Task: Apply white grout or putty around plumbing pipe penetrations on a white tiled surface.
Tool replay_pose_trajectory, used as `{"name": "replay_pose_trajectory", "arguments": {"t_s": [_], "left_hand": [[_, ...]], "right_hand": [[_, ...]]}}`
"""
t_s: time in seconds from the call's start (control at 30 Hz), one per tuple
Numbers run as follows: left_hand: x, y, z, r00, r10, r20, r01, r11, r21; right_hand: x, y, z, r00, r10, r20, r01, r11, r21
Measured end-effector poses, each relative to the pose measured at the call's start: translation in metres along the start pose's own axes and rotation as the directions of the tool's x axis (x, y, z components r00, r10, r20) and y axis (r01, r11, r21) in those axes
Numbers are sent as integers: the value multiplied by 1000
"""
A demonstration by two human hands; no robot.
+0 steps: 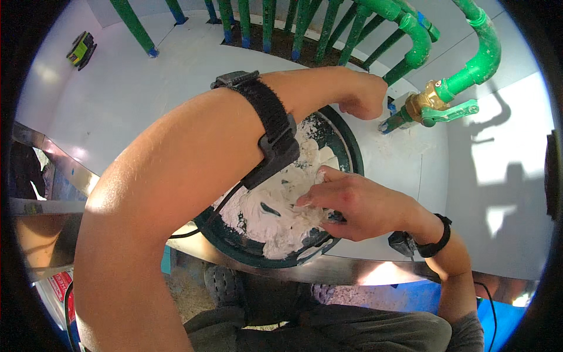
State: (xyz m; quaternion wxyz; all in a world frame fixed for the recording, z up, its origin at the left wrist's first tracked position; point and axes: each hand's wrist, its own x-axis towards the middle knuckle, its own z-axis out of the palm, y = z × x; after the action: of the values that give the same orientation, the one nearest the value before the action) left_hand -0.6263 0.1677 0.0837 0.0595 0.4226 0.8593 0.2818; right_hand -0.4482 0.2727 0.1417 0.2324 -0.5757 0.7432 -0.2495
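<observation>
A round dark green tub holds lumpy white paste, with drier, powdery patches near its wall. My left arm reaches across the tub. At its far right rim, beside the brass valve, my left hand is closed with the fingers curled under; whatever they hold, if anything, is hidden. My right hand is inside the tub at the right, its bent fingers closed in the white paste, some of which sticks to the fingertips. A black strap with a small device sits on my left forearm and covers part of the tub.
Behind the tub, several green pipes rise from a slot in the pale surface. A brass valve with a green lever stands at the right. Far left lies a lime-and-black tool. A metal edge runs along the front.
</observation>
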Motion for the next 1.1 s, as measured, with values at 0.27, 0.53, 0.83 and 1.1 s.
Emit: {"name": "replay_pose_trajectory", "arguments": {"t_s": [0.27,0.53,0.83,1.1], "left_hand": [[-40,33,-28,968,-195,156,201,979,-24],[-28,37,-25,957,-205,205,234,963,-132],[-4,25,-25,923,-128,363,145,989,-20],[-3,19,-10,936,-138,324,169,983,-68]], "right_hand": [[-97,-18,-71,903,337,-266,-268,926,265],[-161,62,-143,115,546,-830,-489,758,431],[-110,208,-171,402,823,-402,-591,569,572],[-69,197,-175,622,760,-190,-674,642,365]]}}
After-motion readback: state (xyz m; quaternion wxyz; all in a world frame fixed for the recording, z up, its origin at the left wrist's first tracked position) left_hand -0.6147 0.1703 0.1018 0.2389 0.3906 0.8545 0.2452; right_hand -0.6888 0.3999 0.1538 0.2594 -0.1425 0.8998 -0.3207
